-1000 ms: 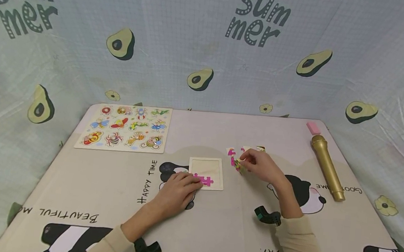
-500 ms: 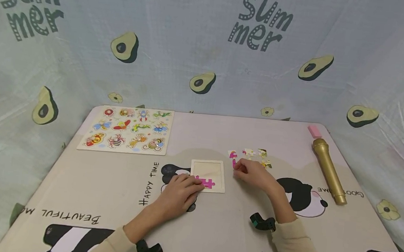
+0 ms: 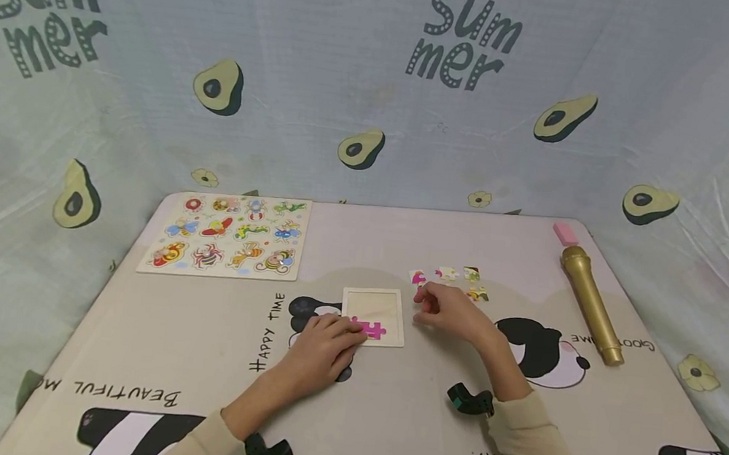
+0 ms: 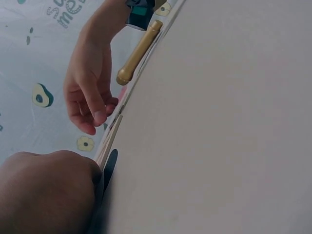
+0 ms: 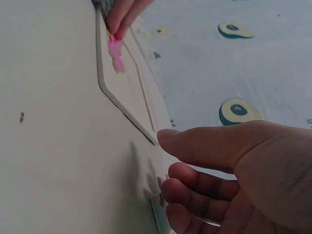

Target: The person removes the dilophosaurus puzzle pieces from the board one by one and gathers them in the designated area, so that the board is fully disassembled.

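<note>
My left hand [image 3: 324,344] rests at the lower left of a small square puzzle tray [image 3: 401,317], its fingertips on joined pink jigsaw pieces [image 3: 374,329] along the tray's near side. To the right of the tray, my right hand [image 3: 456,315] hovers low beside loose jigsaw pieces [image 3: 417,277]. In the right wrist view its thumb [image 5: 200,145] stands apart from the loosely curled fingers [image 5: 183,195], with no piece visible between them. Pale and green pieces [image 3: 478,294] lie just beyond that hand, which may hide others.
A board of insect pictures [image 3: 225,235] lies at the back left. On the right are a gold cylindrical stick with a wider end [image 3: 591,304] and a pink block [image 3: 564,233]. Printed curtains [image 3: 285,88] enclose the table's back and sides.
My right hand has moved left and slightly nearer from over the loose pieces, uncovering several at the back. Its thumb and fingers have parted. The left hand stays on the tray.
</note>
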Demonstrator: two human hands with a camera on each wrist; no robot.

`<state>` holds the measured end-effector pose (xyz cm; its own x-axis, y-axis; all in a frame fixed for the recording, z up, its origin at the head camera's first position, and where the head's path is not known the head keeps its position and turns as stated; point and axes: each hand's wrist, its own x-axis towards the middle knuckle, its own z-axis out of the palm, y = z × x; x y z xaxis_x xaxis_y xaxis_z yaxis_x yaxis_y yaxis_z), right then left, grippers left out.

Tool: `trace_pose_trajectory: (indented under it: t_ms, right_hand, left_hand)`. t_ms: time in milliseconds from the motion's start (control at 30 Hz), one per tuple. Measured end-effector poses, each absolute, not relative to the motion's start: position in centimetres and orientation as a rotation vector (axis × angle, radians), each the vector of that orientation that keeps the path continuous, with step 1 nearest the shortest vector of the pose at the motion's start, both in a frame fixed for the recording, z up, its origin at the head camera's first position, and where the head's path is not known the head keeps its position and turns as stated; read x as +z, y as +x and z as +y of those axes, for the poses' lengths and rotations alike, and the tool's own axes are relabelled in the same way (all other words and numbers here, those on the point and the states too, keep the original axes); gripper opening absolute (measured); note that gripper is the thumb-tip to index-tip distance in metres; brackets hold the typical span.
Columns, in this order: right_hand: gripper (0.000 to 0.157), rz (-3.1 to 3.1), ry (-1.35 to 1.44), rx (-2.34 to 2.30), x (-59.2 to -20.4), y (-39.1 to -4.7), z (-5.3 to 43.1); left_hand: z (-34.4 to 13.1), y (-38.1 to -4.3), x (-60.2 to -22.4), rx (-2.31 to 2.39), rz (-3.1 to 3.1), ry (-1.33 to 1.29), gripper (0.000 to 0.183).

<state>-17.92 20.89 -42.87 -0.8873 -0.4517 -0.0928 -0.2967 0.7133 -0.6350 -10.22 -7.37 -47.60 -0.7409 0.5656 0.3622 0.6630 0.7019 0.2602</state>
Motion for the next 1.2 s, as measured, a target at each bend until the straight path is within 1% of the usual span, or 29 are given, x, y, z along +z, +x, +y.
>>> trace_pose_trajectory:
  t_ms: [300,733,967,1200]
  right_hand:
    - [0.024,2.636,-0.650,-0.918,-43.1,-17.5,19.6]
    - [0.027,2.621,-0.741,-0.850,-43.9,-16.3,16.6]
    - [0.023,2.667,-0.804,-0.814,-43.9,-15.7,15.7]
    - [0.022,2.625,-0.757,-0.854,-43.7,-15.3,15.3]
  left_hand:
    - [-7.5,-10.3,-47.7,-0.517,-2.641,-0.986,0.026]
    - [-7.7,-10.4,-47.7,-0.525,-2.641,-0.986,0.027]
    - [-7.6,-10.7,-47.7,-0.611,-2.544,-0.980,0.022]
    - [-7.6,-10.6,-47.8,-0.649,-2.522,-0.942,0.019]
